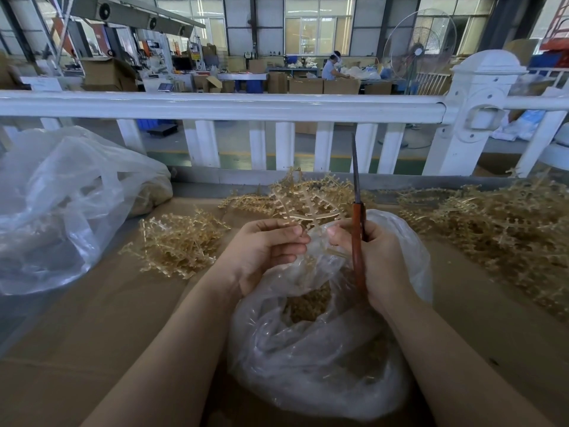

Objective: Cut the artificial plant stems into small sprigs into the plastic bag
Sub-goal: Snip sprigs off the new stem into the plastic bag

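A tan plastic plant stem (303,202) with several side branches fans out above an open clear plastic bag (317,359). My left hand (264,251) pinches the stem's base with thumb and fingers. My right hand (374,254) grips scissors (357,211) with orange-brown handles, blades shut and pointing up, while its fingertips also touch the stem's base. Cut sprigs (308,303) lie inside the bag under my hands.
Loose stems lie in a small pile (177,241) on the left and a large heap (498,223) on the right of the cardboard-covered table (92,318). Another clear bag (61,204) sits at far left. A white fence (246,106) runs behind the table.
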### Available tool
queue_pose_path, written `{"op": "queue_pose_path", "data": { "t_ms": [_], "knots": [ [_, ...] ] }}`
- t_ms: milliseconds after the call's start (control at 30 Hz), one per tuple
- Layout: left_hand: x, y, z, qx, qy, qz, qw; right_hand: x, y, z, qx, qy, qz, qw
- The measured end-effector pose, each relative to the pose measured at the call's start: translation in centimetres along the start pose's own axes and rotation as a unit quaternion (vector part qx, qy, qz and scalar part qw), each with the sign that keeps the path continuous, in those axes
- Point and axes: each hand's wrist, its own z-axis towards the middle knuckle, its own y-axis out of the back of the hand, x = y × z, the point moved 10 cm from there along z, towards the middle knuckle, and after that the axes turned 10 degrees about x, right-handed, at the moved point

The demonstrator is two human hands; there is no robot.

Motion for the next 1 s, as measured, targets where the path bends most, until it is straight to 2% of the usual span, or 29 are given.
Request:
{"op": "queue_pose_path", "data": {
  "t_ms": [133, 200, 300, 400, 500, 633, 833, 1000],
  "knots": [
    [-0.3, 1.5, -0.1, -0.058, -0.017, -0.055, 0.997, 0.5, 0.9, -0.3, -0.054, 0.007, -0.101, 0.993],
    [-0.2, 2.2, -0.2, -0.083, -0.017, -0.066, 0.994, 1.3, 1.0, -0.6, -0.068, 0.039, -0.14, 0.987],
    [0.3, 2.7, -0.2, -0.109, -0.01, -0.093, 0.99, 2.6, 0.2, -1.0, -0.046, 0.099, -0.169, 0.98],
    [0.5, 2.9, -0.2, -0.125, -0.01, -0.111, 0.986, 2.5, -1.2, -1.0, 0.001, 0.113, -0.223, 0.968],
    [0.1, 3.1, -0.3, -0.132, -0.028, -0.113, 0.984, 1.8, -2.4, -1.0, 0.035, 0.09, -0.331, 0.939],
    [-0.5, 2.9, -0.3, -0.123, -0.048, -0.107, 0.985, 1.8, -3.1, -0.9, 0.041, 0.093, -0.454, 0.885],
    [-1.6, 2.0, -0.5, -0.093, -0.084, -0.1, 0.987, 1.6, -3.1, -0.9, 0.055, 0.086, -0.47, 0.877],
    [-2.2, 1.5, -0.5, -0.069, -0.103, -0.101, 0.987, 0.8, -2.8, -0.7, 0.07, 0.058, -0.442, 0.892]
  ]
}}
